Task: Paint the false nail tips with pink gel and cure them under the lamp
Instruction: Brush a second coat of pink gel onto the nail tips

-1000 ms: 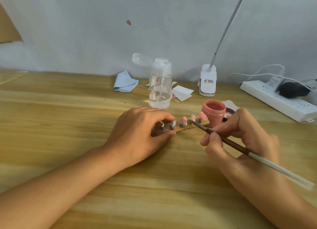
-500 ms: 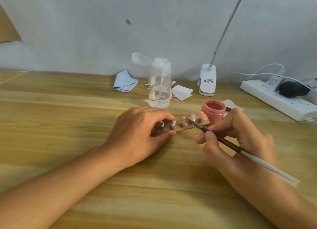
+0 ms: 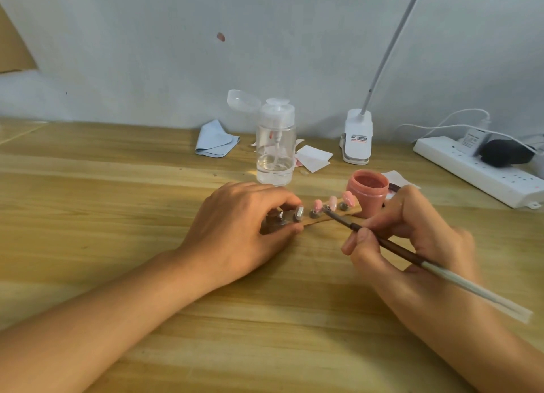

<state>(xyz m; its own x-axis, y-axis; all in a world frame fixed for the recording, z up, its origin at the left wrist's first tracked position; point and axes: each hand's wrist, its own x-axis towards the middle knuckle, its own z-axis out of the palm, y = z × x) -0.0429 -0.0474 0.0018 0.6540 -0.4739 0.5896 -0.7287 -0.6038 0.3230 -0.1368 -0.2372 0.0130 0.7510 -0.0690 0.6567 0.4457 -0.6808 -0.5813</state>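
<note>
A narrow wooden strip (image 3: 351, 213) lies on the table and carries several false nail tips on small mounts. Three tips at its right end are pink (image 3: 333, 202); a clear tip (image 3: 299, 213) stands near my left hand. My left hand (image 3: 241, 227) grips the strip's left end between fingers and thumb. My right hand (image 3: 412, 239) holds a brown-handled brush (image 3: 391, 247), whose bristle end touches a pink tip in the middle. An open pot of pink gel (image 3: 368, 197) stands just behind the strip's right end.
A clear pump bottle (image 3: 275, 145) with its lid flipped open stands behind the strip. A white clip lamp base (image 3: 356, 136) with a thin stalk, a blue cloth (image 3: 216, 139), paper squares (image 3: 313, 157) and a white power strip (image 3: 477, 169) line the back.
My right hand and the brush have shifted slightly left along the strip, from the right-hand tips toward the middle ones. My left hand has stayed on the strip.
</note>
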